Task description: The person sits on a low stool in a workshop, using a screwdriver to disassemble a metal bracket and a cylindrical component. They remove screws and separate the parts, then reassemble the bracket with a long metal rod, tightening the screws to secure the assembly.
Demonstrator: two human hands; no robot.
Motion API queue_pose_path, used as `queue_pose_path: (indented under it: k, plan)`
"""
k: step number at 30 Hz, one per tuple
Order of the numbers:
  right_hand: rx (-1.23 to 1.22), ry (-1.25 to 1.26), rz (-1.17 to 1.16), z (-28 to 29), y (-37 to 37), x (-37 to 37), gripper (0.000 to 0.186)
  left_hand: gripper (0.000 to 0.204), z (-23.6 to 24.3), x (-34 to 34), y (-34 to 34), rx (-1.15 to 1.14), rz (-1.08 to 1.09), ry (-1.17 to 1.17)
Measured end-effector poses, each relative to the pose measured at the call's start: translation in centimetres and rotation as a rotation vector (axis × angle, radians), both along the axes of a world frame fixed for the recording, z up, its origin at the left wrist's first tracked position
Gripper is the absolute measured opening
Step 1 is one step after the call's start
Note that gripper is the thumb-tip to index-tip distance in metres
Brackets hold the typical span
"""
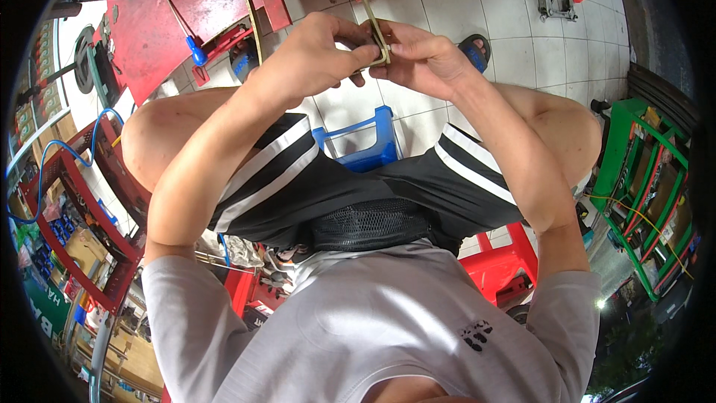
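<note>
Two bare hands meet above the knees, both pinching one small thing between them. The left hand curls its fingers and thumb around the near end of a thin olive-coloured band, and the right hand grips the same end from the other side, its fingertips pressed against those of the left. The band bends into a tight corner right between the two hands, and from there two strands run up and away toward the top edge, one straight above the hands and one further left across a red metal stand. What exactly sits at the bend is hidden by the fingers. On the red stand lies one screwdriver with a blue handle. Under the person, between two bare knees, shows one blue plastic stool on a white tiled floor. One foot in a dark sandal rests on the tiles just right of the right hand. One green metal rack stands at the right rim, and one red shelf frame at the left, with one blue cable looped over it.
</note>
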State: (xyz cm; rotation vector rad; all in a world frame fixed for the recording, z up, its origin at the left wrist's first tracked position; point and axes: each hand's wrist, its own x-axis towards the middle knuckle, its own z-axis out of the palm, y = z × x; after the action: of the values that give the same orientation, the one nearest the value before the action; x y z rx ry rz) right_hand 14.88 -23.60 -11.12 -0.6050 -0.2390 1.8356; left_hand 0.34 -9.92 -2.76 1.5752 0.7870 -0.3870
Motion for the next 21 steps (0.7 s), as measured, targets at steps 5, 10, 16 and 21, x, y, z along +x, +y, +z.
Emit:
queue_pose_path:
  k: [5, 10, 16, 21]
  plan:
    - [0.018, -0.009, 0.019, -0.7, -0.2, 0.2, 0.051, 0.036, 0.8, 0.4, 0.3, -0.033, -0.009, 0.004]
    - [0.018, -0.066, 0.052, -0.8, 0.0, 0.4, 0.052, 0.035, 0.1, 0.1, 0.7, -0.019, -0.053, -0.017]
    - [-0.028, -0.153, 0.055, -0.7, -0.2, 0.7, 0.050, 0.031, 0.8, 0.5, 0.9, -0.038, -0.067, 0.032]
    - [-0.098, -0.179, 0.070, -0.6, -0.4, 1.3, 0.045, 0.029, -0.6, 0.2, 0.8, -0.077, 0.002, -0.014]
